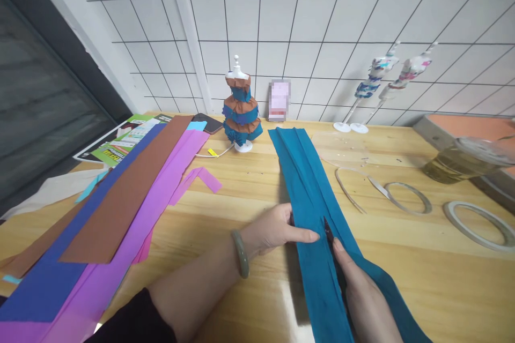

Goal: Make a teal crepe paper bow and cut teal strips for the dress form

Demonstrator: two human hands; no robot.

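Note:
A long strip of teal crepe paper (311, 187) runs from the back middle of the table toward me. From its left edge my left hand (281, 230) pinches it, thumb on top and fingers beneath. My right hand (360, 284) is closed on dark scissors (329, 231), whose tip lies along a lengthwise slit in the paper, right of my left thumb. The handles are mostly hidden by the hand and paper. Behind stands a small dress form (241, 107) wrapped in ruffled brown and teal paper.
Brown (124, 203), blue (52, 278) and purple (161, 193) paper strips overlap at left, near a dark phone (207, 122). On the right are tape rolls (478, 225), a lidded cup (462, 161) and two small dress forms (368, 86) by the tiled wall.

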